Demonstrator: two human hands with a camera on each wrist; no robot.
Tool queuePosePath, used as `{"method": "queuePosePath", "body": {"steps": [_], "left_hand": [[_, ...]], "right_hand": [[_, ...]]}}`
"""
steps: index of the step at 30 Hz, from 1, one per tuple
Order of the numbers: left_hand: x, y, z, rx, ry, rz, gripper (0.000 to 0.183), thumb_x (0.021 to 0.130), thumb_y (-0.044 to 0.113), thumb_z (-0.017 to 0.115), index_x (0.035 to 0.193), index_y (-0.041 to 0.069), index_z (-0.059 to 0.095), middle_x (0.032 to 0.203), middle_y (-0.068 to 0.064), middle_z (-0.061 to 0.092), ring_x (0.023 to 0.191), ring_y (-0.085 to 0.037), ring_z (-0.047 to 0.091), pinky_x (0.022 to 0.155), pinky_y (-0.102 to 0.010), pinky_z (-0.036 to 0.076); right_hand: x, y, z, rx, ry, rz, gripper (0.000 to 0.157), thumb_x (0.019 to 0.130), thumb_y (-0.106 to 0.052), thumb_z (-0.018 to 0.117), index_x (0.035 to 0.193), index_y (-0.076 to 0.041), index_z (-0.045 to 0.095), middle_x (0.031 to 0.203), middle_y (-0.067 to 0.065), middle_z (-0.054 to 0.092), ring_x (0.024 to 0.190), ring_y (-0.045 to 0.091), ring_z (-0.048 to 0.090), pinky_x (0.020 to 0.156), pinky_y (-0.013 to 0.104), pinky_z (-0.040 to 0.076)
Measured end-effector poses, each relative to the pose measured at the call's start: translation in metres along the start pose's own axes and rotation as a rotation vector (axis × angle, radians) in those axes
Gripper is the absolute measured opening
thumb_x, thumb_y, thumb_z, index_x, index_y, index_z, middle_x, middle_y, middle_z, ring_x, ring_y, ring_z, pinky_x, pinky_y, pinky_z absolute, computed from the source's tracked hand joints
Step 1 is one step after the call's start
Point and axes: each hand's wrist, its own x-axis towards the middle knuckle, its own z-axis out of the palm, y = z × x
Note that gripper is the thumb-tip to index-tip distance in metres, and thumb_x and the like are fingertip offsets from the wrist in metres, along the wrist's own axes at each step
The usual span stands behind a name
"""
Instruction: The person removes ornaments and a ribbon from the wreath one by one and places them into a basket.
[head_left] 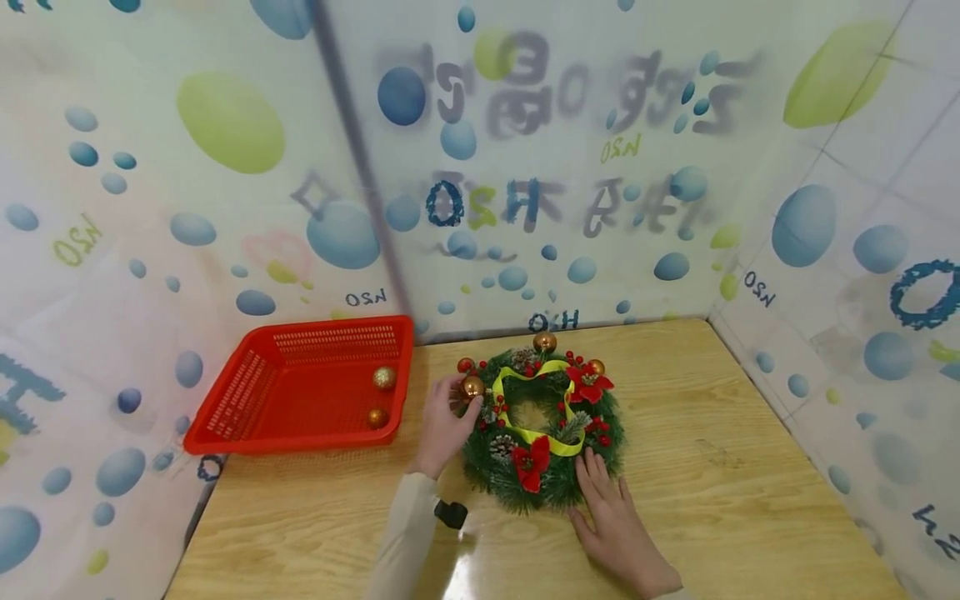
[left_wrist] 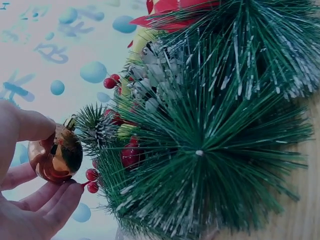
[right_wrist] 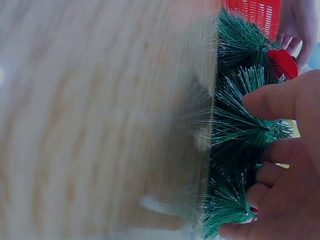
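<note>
A green Christmas wreath (head_left: 487,473) with red flowers, berries, pine cones and a yellow ribbon (head_left: 556,446) lies on the table. At its left side my left hand (head_left: 444,427) pinches a shiny copper-coloured bauble (head_left: 473,387) between thumb and fingers. The left wrist view shows the bauble's gold cap turned toward a frosted sprig (left_wrist: 97,125) and red berries. My right hand (head_left: 618,527) rests on the wreath's front right edge, its fingers extended over the needles. More copper baubles sit at the wreath's back (head_left: 545,342) and back right.
A red plastic basket (head_left: 292,446) stands left of the wreath. Inside it are a glittery gold bauble (head_left: 384,377) and a smaller orange-gold one (head_left: 377,417). The wooden table (head_left: 720,467) meets curtain-like printed sheets (head_left: 480,275) at the back and sides.
</note>
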Motion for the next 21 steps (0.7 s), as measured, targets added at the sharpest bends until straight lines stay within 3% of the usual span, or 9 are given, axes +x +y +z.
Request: {"method": "queuePosePath", "body": {"steps": [12, 21], "left_hand": [[0.011, 0.005, 0.002, 0.078, 0.014, -0.026, 0.046, 0.093, 0.023, 0.075, 0.133, 0.006, 0.059, 0.12, -0.015, 0.054, 0.1, -0.028, 0.061, 0.091, -0.044, 0.059], [0.01, 0.0, 0.002, 0.033, 0.075, -0.036, 0.047, 0.092, 0.018, 0.076, 0.132, 0.002, 0.06, 0.117, -0.016, 0.055, 0.099, -0.031, 0.064, 0.089, -0.047, 0.06]], "right_hand": [[0.0, 0.004, 0.004, 0.019, -0.015, 0.006, 0.071, 0.096, -0.022, 0.067, 0.154, 0.003, 0.035, 0.163, 0.026, 0.025, 0.15, 0.047, 0.026, 0.106, 0.082, 0.026], [0.0, 0.004, 0.003, 0.007, -0.002, -0.003, 0.073, 0.096, -0.021, 0.069, 0.154, 0.005, 0.035, 0.163, 0.027, 0.025, 0.149, 0.048, 0.026, 0.106, 0.082, 0.026]]}}
